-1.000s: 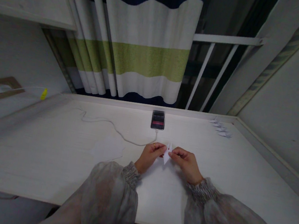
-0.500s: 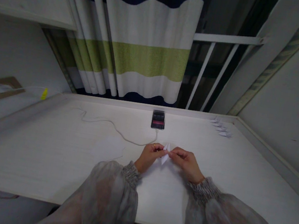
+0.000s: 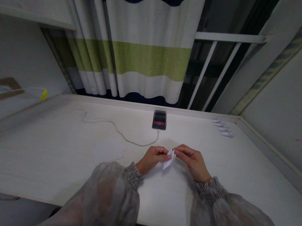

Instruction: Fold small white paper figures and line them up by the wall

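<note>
A small folded white paper piece (image 3: 168,160) is pinched between both hands just above the white desk (image 3: 50,151). My left hand (image 3: 152,159), with a ring on one finger, grips its left side with closed fingers. My right hand (image 3: 193,163) pinches its upper right tip. Both wrists wear sheer grey gathered sleeves.
A phone (image 3: 159,119) lies beyond the hands, with a white cable (image 3: 110,125) running left to a yellow plug (image 3: 44,94). Several small folded paper pieces (image 3: 223,127) sit in a row at the far right. A loose white paper sheet (image 3: 108,150) lies left of the hands. A striped curtain (image 3: 145,52) hangs behind.
My right hand has shifted slightly right and up, and the paper piece has tilted; the left hand has stayed almost in place.
</note>
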Demonstrator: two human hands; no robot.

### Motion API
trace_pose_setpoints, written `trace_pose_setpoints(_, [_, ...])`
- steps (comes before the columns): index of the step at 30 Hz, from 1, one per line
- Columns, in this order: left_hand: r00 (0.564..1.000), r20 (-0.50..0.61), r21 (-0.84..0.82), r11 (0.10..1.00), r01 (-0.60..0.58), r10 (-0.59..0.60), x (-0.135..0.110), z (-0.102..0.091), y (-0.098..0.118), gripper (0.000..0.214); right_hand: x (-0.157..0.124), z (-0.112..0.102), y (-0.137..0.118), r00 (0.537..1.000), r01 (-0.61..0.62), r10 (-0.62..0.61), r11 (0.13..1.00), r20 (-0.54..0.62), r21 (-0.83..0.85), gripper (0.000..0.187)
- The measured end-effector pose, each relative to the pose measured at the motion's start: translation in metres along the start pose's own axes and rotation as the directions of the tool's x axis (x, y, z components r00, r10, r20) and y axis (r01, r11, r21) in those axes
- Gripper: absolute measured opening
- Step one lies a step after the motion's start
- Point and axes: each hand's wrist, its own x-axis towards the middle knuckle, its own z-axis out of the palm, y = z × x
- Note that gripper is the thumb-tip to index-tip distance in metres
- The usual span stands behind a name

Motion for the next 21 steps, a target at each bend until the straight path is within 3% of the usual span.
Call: trace_pose_setpoints(21, [0.995, 0.095, -0.026, 0.999, 0.025, -0.022, -0.0022, -0.0017, -0.0004, 0.021, -0.0027, -0.0033, -0.0036, 0.994, 0.019, -0.020, 1.000, 0.105, 0.012, 0.014])
